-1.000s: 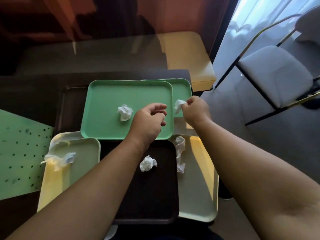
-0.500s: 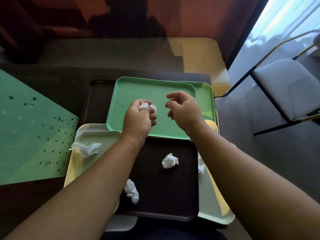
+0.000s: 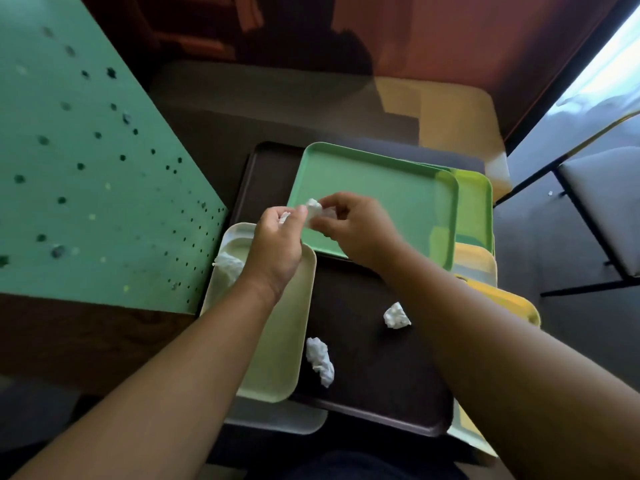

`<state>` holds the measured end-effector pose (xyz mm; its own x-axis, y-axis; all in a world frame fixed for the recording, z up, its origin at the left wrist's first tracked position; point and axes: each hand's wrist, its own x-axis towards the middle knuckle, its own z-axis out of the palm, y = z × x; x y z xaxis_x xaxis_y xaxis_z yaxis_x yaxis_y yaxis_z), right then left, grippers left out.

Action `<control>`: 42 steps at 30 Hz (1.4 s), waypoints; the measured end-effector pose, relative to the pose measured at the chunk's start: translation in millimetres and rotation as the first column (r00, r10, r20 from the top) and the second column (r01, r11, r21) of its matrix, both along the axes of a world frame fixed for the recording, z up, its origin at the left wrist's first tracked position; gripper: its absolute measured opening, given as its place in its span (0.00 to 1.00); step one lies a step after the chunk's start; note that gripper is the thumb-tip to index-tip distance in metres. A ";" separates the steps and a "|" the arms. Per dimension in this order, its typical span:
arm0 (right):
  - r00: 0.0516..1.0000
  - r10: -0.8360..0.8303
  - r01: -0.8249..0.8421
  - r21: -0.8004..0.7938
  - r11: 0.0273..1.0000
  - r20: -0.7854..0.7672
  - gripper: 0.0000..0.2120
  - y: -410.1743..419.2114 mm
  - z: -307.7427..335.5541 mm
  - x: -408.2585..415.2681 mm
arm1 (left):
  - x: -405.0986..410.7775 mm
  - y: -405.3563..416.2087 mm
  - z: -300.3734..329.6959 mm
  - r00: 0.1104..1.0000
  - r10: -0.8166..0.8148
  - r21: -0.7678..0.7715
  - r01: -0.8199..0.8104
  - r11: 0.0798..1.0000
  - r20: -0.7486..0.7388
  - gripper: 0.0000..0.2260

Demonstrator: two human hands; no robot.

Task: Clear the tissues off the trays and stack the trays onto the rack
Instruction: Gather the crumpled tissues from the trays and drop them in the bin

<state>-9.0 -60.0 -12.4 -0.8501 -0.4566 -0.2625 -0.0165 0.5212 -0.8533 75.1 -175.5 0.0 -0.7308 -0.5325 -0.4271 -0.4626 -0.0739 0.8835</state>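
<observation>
Two hands, left hand point(image 3: 275, 251) and right hand point(image 3: 356, 230), pinch gathered tissue point(image 3: 313, 211) over the green tray point(image 3: 398, 188); next, loose wads on the dark tray point(image 3: 374, 372).

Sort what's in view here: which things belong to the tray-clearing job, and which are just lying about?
Job:
- green tray
- dark tray, two tissues on it
- pale tray, one tissue
- yellow tray
- tissue wad held between left hand and right hand

Lying about:
- chair
- perforated green panel
- bench
</observation>
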 end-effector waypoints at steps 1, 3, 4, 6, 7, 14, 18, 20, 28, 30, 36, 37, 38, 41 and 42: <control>0.999 0.025 -0.022 -0.084 0.996 0.035 0.08 -5.9 8.2 10.6 | 3.6 -2.2 2.3 1.000 -0.012 0.031 0.012 0.999 -0.005 0.11; 0.992 0.059 -0.036 -0.207 0.978 0.110 0.05 -15.6 18.1 28.4 | 12.1 -6.9 4.7 0.998 -0.053 0.068 0.055 0.996 -0.031 0.14; 0.987 0.060 -0.024 -0.235 0.972 0.147 0.06 -20.0 20.6 35.4 | 17.6 -10.2 4.9 0.996 -0.069 0.042 0.071 0.997 -0.048 0.14; 0.978 0.069 -0.021 -0.240 0.971 0.196 0.09 -28.0 19.3 46.0 | 31.0 -18.1 5.1 0.994 -0.083 -0.076 0.078 0.994 -0.074 0.12; 0.975 0.079 -0.032 -0.222 0.975 0.207 0.10 -31.8 17.1 50.3 | 37.8 -22.4 5.5 0.995 -0.071 -0.140 0.060 0.988 -0.075 0.11; 0.989 0.150 -0.146 0.174 0.974 -0.009 0.17 -57.4 -6.7 72.0 | 77.5 -57.5 7.2 0.988 0.109 -0.366 -0.142 0.920 -0.109 0.08; 0.853 0.509 -0.438 0.372 0.818 -0.116 0.27 -78.2 -25.6 86.1 | 90.0 -67.2 10.2 0.996 -0.001 -0.499 -0.043 0.865 -0.088 0.14; 0.776 0.626 -0.516 0.496 0.698 -0.073 0.23 -85.6 -36.5 87.0 | 92.7 -69.0 10.0 0.999 -0.017 -0.546 -0.011 0.838 -0.046 0.14; 0.968 0.222 -0.224 0.005 0.975 0.116 0.12 -54.6 7.7 86.8 | 93.4 -55.7 17.2 0.984 -0.137 -0.420 0.174 0.891 0.116 0.19; 0.904 0.188 -0.061 -0.320 0.945 0.383 0.11 -32.1 27.9 86.7 | 84.1 -42.4 18.5 0.971 -0.225 -0.358 0.240 0.902 0.085 0.19; 0.885 -0.084 0.288 -0.399 0.871 0.457 0.16 38.5 37.1 90.0 | 52.6 18.2 25.1 0.912 -0.408 -0.194 0.394 0.899 -0.039 0.06; 0.896 -0.152 0.309 -0.342 0.887 0.416 0.17 51.1 32.3 90.6 | 49.3 25.9 24.5 0.903 -0.429 -0.217 0.414 0.884 -0.026 0.07; 0.915 -0.211 0.308 -0.259 0.916 0.344 0.17 63.6 25.8 91.5 | 47.5 32.3 23.5 0.894 -0.448 -0.227 0.434 0.872 -0.010 0.08; 0.972 -0.234 0.235 0.164 0.958 -0.027 0.16 97.4 10.0 96.1 | 48.6 44.8 17.6 0.850 -0.520 -0.198 0.525 0.828 0.078 0.11; 0.976 -0.187 0.213 0.309 0.927 -0.112 0.19 105.4 5.8 98.4 | 51.1 47.1 16.1 0.822 -0.553 -0.210 0.570 0.794 0.140 0.12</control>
<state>89.4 45.4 -6.6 -0.9390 -0.1788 -0.2937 0.0557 0.7638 -0.6431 126.3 -128.4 16.1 -0.9060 -0.1267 -0.4038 -0.4178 0.4196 0.8059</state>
